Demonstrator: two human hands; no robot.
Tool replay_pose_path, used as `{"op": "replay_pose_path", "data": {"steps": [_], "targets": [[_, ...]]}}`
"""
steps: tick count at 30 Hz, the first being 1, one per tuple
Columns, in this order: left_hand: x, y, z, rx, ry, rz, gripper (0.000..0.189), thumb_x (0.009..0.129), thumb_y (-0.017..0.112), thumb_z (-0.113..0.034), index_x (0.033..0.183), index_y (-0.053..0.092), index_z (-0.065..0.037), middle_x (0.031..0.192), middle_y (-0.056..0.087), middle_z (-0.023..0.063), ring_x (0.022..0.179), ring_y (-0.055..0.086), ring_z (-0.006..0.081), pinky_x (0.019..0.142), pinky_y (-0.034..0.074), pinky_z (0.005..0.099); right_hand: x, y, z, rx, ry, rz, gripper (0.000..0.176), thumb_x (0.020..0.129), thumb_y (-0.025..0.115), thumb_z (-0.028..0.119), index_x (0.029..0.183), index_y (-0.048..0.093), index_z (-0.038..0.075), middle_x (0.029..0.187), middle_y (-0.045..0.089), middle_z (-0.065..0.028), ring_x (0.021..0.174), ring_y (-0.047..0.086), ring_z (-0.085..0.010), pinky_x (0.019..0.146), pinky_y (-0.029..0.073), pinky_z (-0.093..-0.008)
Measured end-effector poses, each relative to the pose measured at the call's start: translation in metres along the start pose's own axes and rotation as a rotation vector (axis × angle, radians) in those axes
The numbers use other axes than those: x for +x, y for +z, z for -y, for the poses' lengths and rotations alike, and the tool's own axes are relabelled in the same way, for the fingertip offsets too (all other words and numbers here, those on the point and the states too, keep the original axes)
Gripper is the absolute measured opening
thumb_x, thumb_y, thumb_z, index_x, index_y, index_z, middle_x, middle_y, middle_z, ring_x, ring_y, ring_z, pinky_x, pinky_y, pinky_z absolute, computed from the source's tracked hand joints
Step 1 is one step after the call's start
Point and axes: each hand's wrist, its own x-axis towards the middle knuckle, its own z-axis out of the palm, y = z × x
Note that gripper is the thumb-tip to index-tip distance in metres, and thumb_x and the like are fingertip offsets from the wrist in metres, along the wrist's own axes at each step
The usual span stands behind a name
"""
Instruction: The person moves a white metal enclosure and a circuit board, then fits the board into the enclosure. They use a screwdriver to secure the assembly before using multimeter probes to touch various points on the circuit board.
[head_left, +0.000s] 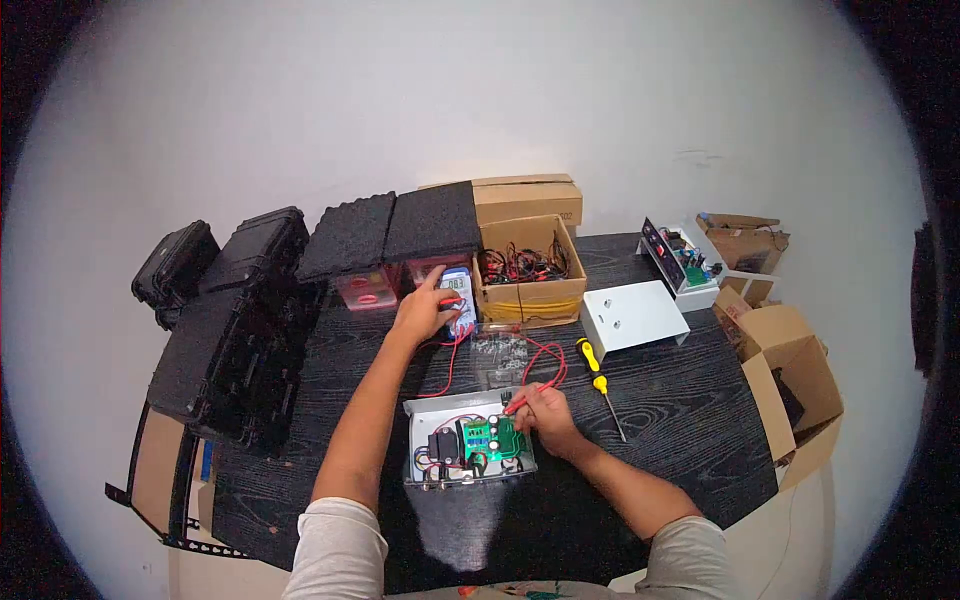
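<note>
My left hand [422, 312] rests on a digital multimeter [457, 284], its fingers about the meter's left side and front and the index finger stretched toward the display. My right hand [545, 412] pinches a red test probe [517, 405] over the right part of a green circuit board [482, 437]; whether the tip touches is too small to tell. The board sits in an uncovered metal case [412, 462], beside a dark transformer [443, 446]. Red test leads [452, 368] run from the meter. A clear box of small parts [498, 358] lies between meter and case.
A yellow-black screwdriver [597, 378] and a white metal cover [635, 318] lie to the right, with another opened device [683, 268] behind. A carton of cables [530, 300] stands behind the meter. Black cases [225, 350] line the left; an open carton [800, 370] stands right.
</note>
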Motion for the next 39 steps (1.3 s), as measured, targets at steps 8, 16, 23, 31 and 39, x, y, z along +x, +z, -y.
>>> {"op": "replay_pose_path", "data": {"steps": [8,16,23,31,39], "targets": [[-0.003,0.0,-0.001,0.035,0.023,-0.031,0.031,0.08,0.086,-0.031,0.107,0.08,-0.018,0.16,0.043,0.0122,0.11,0.071,0.0378,0.094,0.058,0.046,-0.001,0.0,-0.002,-0.023,-0.004,-0.011,0.042,0.113,0.046,0.039,0.105,0.065,0.003,0.074,0.07,-0.006,0.06,0.064,-0.0106,0.056,0.049,-0.025],[-0.004,0.003,-0.002,-0.074,-0.026,-0.068,0.033,0.08,0.086,-0.03,0.1,0.076,-0.006,0.159,0.044,0.0124,0.109,0.071,0.0387,0.093,0.058,0.0471,-0.002,0.003,0.005,-0.057,-0.008,-0.01,0.04,0.113,0.044,0.038,0.102,0.064,0.005,0.07,0.067,-0.0045,0.057,0.06,-0.0095,0.054,0.046,-0.0238],[-0.004,-0.001,-0.01,0.021,-0.075,-0.005,0.048,0.083,0.081,-0.044,0.093,0.077,0.003,0.162,0.041,0.0169,0.107,0.071,0.0409,0.094,0.057,0.0477,0.0,-0.003,-0.003,-0.011,0.013,0.007,0.041,0.113,0.045,0.038,0.107,0.064,0.003,0.077,0.071,-0.0062,0.059,0.061,-0.01,0.057,0.048,-0.0242],[0.0,0.015,-0.023,0.076,-0.223,0.019,0.049,0.087,0.078,-0.045,0.093,0.079,0.004,0.168,0.029,0.0187,0.103,0.073,0.0419,0.094,0.057,0.0498,-0.003,0.007,0.013,-0.031,-0.002,-0.002,0.04,0.113,0.045,0.038,0.101,0.064,0.005,0.073,0.067,-0.0037,0.059,0.062,-0.0099,0.054,0.047,-0.0243],[0.0,0.012,-0.025,0.0,-0.249,0.044,0.037,0.084,0.081,-0.031,0.095,0.078,0.004,0.169,0.028,0.0188,0.109,0.071,0.0419,0.098,0.055,0.049,-0.001,-0.001,0.001,0.002,0.019,0.006,0.04,0.113,0.045,0.037,0.106,0.064,0.003,0.083,0.071,-0.006,0.062,0.064,-0.0108,0.058,0.05,-0.0254]]}}
